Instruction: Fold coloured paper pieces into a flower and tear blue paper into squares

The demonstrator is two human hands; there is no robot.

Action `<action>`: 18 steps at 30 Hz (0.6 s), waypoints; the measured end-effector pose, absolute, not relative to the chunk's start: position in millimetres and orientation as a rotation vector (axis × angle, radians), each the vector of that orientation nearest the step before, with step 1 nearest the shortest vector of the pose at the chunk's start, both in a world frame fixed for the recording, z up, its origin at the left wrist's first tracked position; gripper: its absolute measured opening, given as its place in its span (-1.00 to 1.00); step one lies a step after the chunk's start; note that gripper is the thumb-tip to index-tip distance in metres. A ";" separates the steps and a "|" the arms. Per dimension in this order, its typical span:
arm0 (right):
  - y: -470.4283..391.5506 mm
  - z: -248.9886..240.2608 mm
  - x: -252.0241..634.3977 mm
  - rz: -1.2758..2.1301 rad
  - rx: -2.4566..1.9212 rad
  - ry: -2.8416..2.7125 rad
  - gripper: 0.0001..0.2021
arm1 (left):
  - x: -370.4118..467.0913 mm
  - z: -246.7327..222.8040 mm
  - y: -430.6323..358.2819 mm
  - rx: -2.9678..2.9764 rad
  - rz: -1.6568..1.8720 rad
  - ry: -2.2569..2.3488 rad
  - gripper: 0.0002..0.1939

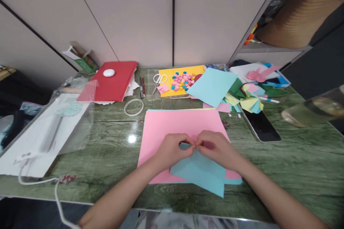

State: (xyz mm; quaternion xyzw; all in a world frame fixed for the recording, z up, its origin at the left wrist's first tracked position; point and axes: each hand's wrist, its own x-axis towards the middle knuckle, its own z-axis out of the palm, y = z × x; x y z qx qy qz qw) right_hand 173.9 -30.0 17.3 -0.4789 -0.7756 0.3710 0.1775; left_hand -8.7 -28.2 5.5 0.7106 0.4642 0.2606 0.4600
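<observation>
Both hands meet over a stack of pink paper (161, 125), their fingertips nearly touching. My left hand (176, 149) pinches the top edge of a light blue sheet (201, 175) between thumb and index finger. Right beside it, my right hand (215, 147) pinches the same edge. The blue sheet hangs from the fingertips towards the table's front edge, with one corner pointing down past the stack. Another light blue sheet (213, 87) lies behind, at the right.
White scissors (160, 78) and small coloured balls (182, 80) lie near a yellow sheet (165, 73). At the right are a phone (260, 125), paper scraps (248, 102) and a clear bottle (314, 111). Red folders (115, 86) and a plastic-covered board (32, 143) lie left.
</observation>
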 end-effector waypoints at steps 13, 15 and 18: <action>5.3 16.5 236.7 1.200 -1.443 -2.212 -0.85 | -53.8 11.5 14.5 1.734 0.843 1.326 -0.93; 9.3 14.4 241.2 1.154 -1.495 -2.121 -0.83 | -58.0 9.5 19.6 1.726 0.855 1.337 -0.92; 7.6 14.3 231.3 1.068 -1.479 -1.941 -0.79 | -52.0 4.0 18.8 1.699 0.785 1.291 -0.88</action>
